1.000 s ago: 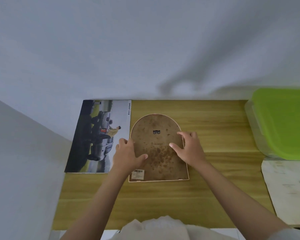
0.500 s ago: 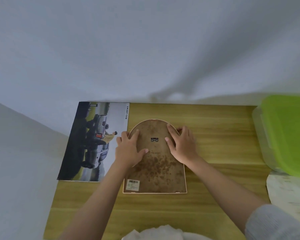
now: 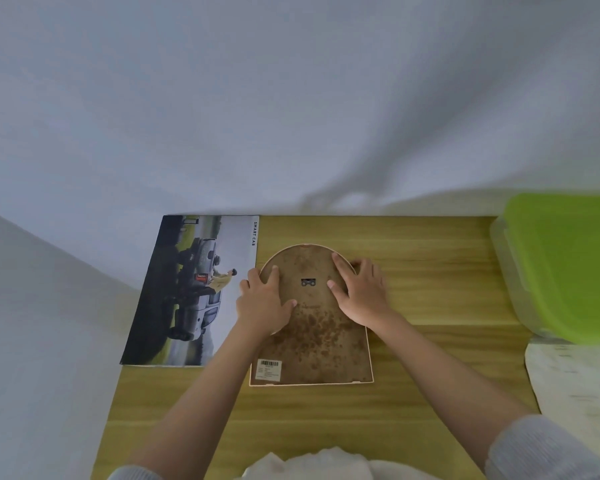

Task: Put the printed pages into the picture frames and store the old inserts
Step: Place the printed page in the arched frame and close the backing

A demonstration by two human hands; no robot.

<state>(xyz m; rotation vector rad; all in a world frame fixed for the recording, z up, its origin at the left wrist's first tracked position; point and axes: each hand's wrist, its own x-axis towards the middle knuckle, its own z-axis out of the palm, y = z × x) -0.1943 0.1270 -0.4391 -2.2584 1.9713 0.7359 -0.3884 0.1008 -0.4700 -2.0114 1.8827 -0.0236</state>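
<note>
**Hands flat on the upturned arched frame, backing not yet opened**

Nearest the camera, a pale bunched cloth or garment (image 3: 312,462), blurred, low in view just off the near edge of the light wooden table (image 3: 326,420). Beyond that, the arch-topped picture frame with a mottled brown fibreboard back (image 3: 317,337), lying face down at the table's middle, straight edge nearest, curved top farthest. Turned over, presumably, to reach the backing and swap the insert. White barcode sticker (image 3: 269,370) at the frame's near left corner; small dark metal hanger (image 3: 308,282) up near the arch.

Left hand (image 3: 265,304) laid on the frame's upper left, fingers straight and spread, tips reaching over the curved rim, thumb across the board: pressing, not clutching. Right hand (image 3: 361,292) mirrored on the upper right, likewise flat, fingers extended along the arch edge. Nothing grasped by either; probably feeling round the rim for tabs or steadying the frame before prising the back free.

Just left of the frame, touching or nearly so, a large printed page showing a silver pickup truck (image 3: 191,292), flat and face up, likely kept at hand for insertion. Right of the frame, well apart, a whitish marbled sheet or board (image 3: 575,386). Farther back on that side, a clear plastic storage box with a lime-green lid (image 3: 565,268), lid on, plausibly meant for old inserts. Behind all, a plain grey-white wall (image 3: 291,98).
</note>
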